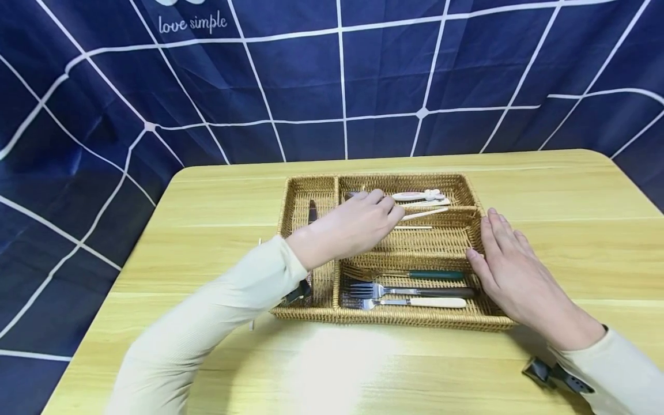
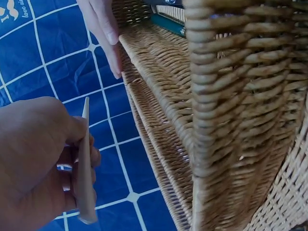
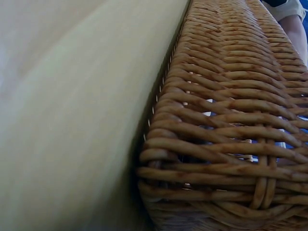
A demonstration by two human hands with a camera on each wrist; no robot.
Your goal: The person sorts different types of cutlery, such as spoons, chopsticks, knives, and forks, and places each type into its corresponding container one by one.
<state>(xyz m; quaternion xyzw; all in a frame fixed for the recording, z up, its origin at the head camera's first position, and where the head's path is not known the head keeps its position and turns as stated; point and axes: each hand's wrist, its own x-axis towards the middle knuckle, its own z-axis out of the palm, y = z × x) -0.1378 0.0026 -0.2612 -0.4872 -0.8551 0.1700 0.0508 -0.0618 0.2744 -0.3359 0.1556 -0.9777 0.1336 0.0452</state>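
Counter (image 1: 332,369): a pale wood top, and it carries the basket near its middle

Basket (image 1: 384,320): a flat woven tray with walls that cut it into boxes – each kind of tool gets its own box, so they stay sorted

Front box: three forks lie side by side, all with their prongs to the left – a white-handled fork (image 1: 415,302) nearest, then a dark-handled fork (image 1: 415,291), then a green-handled fork (image 1: 410,274)

Right hand (image 1: 510,271): it lies flat against the right wall of the basket with straight fingers, and it holds nothing – I think it is there to keep the basket from sliding

Left box: a long thin box down the left side, with a dark knife (image 1: 312,212) lying in it

Left hand (image 1: 358,222): it reaches over the middle of the basket, fingers curled, and it pinches one chopstick (image 1: 422,214). The left wrist view shows the thumb and fingers closed on the pale wooden stick (image 2: 85,168)

Chopstick: it is just above the middle box, with its thin end to the right, so it lines up with the long way of the box

Middle box: a second chopstick (image 1: 412,227) seems to lie just beside the left hand

Far box: a white spoon (image 1: 420,196) lies along the back wall

Cloth (image 1: 332,75): a dark blue sheet with white lines hangs behind the counter
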